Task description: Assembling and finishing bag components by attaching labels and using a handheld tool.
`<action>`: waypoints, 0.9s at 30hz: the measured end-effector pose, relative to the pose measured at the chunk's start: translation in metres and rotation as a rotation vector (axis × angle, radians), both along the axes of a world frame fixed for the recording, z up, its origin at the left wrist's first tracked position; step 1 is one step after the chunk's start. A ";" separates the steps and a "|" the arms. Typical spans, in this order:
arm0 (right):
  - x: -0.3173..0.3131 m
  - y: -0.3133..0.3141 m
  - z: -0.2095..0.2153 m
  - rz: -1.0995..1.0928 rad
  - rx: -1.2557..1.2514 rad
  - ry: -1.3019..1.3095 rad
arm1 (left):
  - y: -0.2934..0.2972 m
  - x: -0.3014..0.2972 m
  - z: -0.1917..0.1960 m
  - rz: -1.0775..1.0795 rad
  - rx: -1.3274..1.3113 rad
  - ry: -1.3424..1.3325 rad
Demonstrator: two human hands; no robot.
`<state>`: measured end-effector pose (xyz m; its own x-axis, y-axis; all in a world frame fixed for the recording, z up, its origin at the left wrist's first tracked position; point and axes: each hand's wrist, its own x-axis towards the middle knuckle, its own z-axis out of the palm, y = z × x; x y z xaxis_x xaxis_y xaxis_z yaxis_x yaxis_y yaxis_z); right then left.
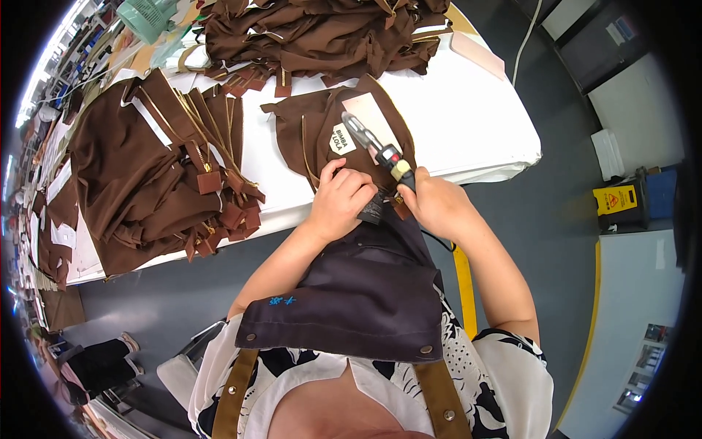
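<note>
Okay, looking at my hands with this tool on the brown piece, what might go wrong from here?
1. The left hand pinches the brown fabric piece right beside the hand tool gripped by the right hand, so the fingers may get nicked or burned.
2. The piece lies at the white table's edge and might slide off.
3. The tool's tip rests over the fabric and might mark it.

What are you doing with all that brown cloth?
A person stands at a white table. The left hand pinches the near edge of a brown fabric piece with a zipper. The right hand holds a hand tool over it. More brown pieces lie in a pile to the left.
</note>
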<state>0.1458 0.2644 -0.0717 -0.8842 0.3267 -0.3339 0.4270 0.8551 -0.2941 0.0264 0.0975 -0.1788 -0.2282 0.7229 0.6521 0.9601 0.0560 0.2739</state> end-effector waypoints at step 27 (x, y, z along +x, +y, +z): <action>0.056 -0.011 -0.005 -0.009 0.057 0.050 | 0.000 0.001 -0.001 -0.014 -0.001 -0.035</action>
